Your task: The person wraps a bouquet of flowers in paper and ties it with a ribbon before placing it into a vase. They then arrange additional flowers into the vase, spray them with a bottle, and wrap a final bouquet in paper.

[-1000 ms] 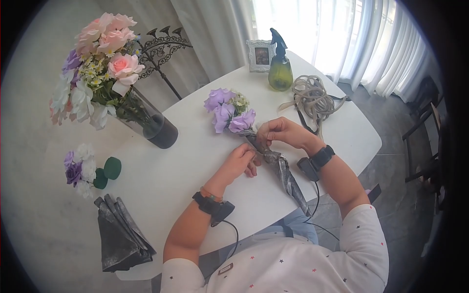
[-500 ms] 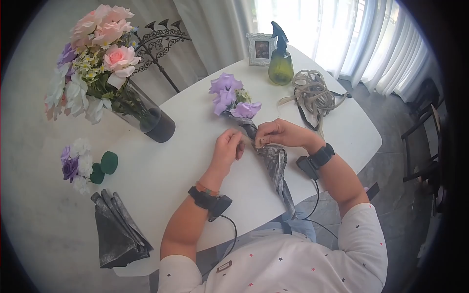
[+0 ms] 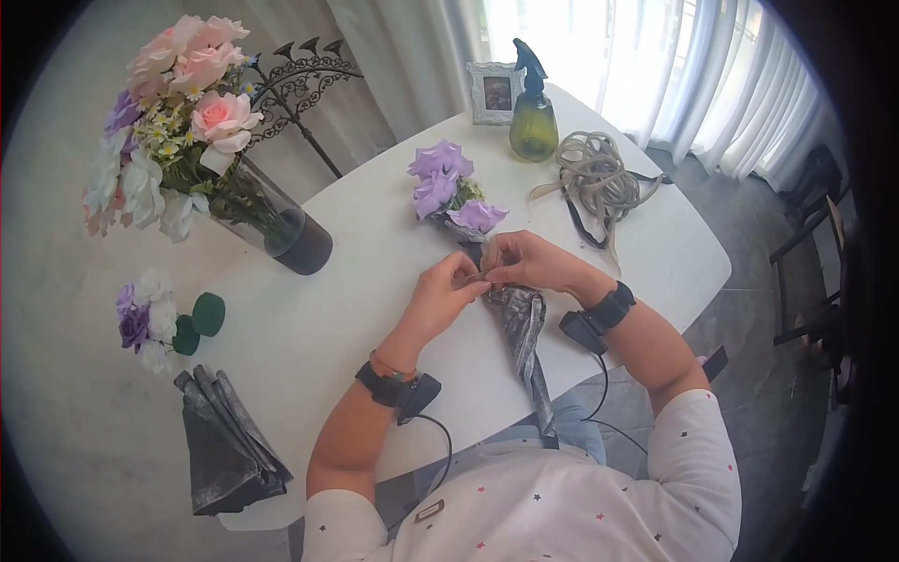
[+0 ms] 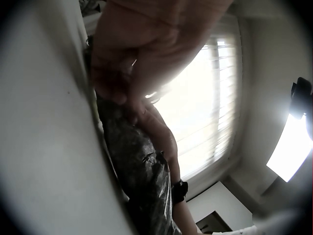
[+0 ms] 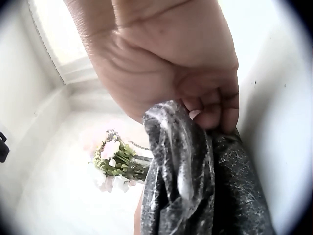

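A small bouquet of purple roses [image 3: 440,183] lies on the white table, its stems wrapped in crumpled dark grey paper [image 3: 520,323]. My left hand [image 3: 440,295] and right hand [image 3: 529,264] meet at the narrow neck of the wrapping, below the blooms. Between their fingertips runs a thin pale strip [image 3: 478,278], pinched from both sides; its exact kind cannot be told. The twisted tail of the paper reaches the table's near edge. In the right wrist view, curled fingers are right at the mottled dark paper [image 5: 181,171], which hides the pinch.
A vase of pink and white flowers [image 3: 304,242] stands at the left. Near it lie white and purple flowers [image 3: 161,318] and folded dark paper [image 3: 234,459]. At the back are a picture frame [image 3: 492,94], a green spray bottle [image 3: 534,126] and coiled ribbon [image 3: 599,178].
My left hand moved away from the neck of the bouquet, then came back to meet the right hand there. The paper tail swung left along the table's near edge.
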A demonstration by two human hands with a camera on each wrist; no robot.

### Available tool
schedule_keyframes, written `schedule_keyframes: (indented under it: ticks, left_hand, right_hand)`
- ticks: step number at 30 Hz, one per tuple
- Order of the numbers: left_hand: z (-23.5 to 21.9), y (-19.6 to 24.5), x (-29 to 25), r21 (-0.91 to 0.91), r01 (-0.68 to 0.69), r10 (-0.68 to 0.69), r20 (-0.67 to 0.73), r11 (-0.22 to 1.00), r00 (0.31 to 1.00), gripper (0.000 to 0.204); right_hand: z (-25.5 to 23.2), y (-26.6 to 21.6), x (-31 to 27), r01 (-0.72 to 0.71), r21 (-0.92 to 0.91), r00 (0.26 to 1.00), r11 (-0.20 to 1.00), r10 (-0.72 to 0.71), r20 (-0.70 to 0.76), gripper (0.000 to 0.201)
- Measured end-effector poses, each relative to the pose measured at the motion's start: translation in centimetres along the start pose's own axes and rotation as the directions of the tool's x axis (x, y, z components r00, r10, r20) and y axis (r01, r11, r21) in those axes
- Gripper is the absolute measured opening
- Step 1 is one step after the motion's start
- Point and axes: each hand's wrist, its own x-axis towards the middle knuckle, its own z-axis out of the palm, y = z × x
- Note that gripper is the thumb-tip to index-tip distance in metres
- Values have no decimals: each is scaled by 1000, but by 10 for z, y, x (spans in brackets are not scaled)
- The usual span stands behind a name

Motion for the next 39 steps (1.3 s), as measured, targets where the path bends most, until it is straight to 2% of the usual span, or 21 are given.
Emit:
schedule_keyframes:
  ticks: [1, 2, 5, 6, 7, 11, 14, 16, 20, 22, 24, 31, 33, 35, 37, 38, 39]
  left_hand:
    - [-4, 0, -1, 58, 90, -95, 91, 994, 991, 18]
    - [-5, -1, -1, 59, 91, -96, 93, 994, 991, 18]
    - [-6, -5, 1, -41, 110, -104, 124, 993, 987, 14]
    - [-7, -9, 2, -114, 157, -142, 126, 981, 982, 13]
    - [-7, -13, 3, -185, 203, -180, 131, 962, 975, 12]
    - [-7, -21, 3, -188, 229, -203, 150, 955, 968, 10]
    - [-2, -22, 2, -200, 215, -191, 133, 956, 973, 10]
    - [0, -22, 3, -154, 93, -71, 144, 984, 987, 17]
    - [-1, -19, 1, -207, 129, -91, 184, 970, 979, 23]
    - [-1, -21, 1, -129, 119, -94, 189, 985, 978, 24]
    - [-1, -20, 1, -134, 129, -101, 196, 983, 975, 24]
    - [-1, -14, 0, -144, 166, -132, 218, 976, 967, 22]
    - [1, -27, 1, -120, 134, -108, 201, 984, 974, 21]
    - [4, -33, 1, -95, 101, -82, 182, 990, 980, 19]
    - [10, -33, 0, -128, -15, 25, 80, 992, 997, 17]
    - [11, -31, 0, -128, -16, 26, 80, 992, 996, 17]
    - [12, -28, -1, -28, -66, 67, 51, 997, 996, 16]
  right_hand:
    - [-1, 2, 0, 1, 2, 1000, 1000, -1, 0, 11]
    - [-2, 0, 0, -5, 73, 1000, 997, 4, 13, 10]
    - [-4, 0, -1, 0, 185, 999, 983, -8, 44, 7]
    - [-5, 0, -1, 10, 226, 998, 974, -25, 65, 5]
    - [-6, 1, -1, 12, 227, 998, 974, -27, 63, 5]
    - [-8, -1, -2, -6, 183, 997, 983, -8, 78, 8]
    - [-10, -5, -4, -36, 135, 996, 990, 24, 92, 14]
    - [-10, -8, -5, -35, 123, 995, 992, 24, 94, 16]
    - [-9, -13, -7, 9, 31, 995, 999, -12, 99, 15]
    - [-9, -15, -8, 32, 4, 991, 999, -32, 127, 15]
    - [-9, -17, -8, 45, -24, 989, 999, -42, 139, 13]
    - [-1, -20, -10, -15, -36, 994, 999, 19, 110, 14]
    - [3, -18, -9, 112, -48, 993, 993, -110, 33, 19]
    - [4, -17, -8, 129, -109, 991, 986, -127, 28, 21]
    - [5, -16, -7, 147, -170, 989, 974, -145, 24, 23]
    - [6, -15, -7, 180, -224, 982, 958, -187, -14, 24]
    - [8, -14, -6, 208, -278, 972, 938, -231, -50, 25]
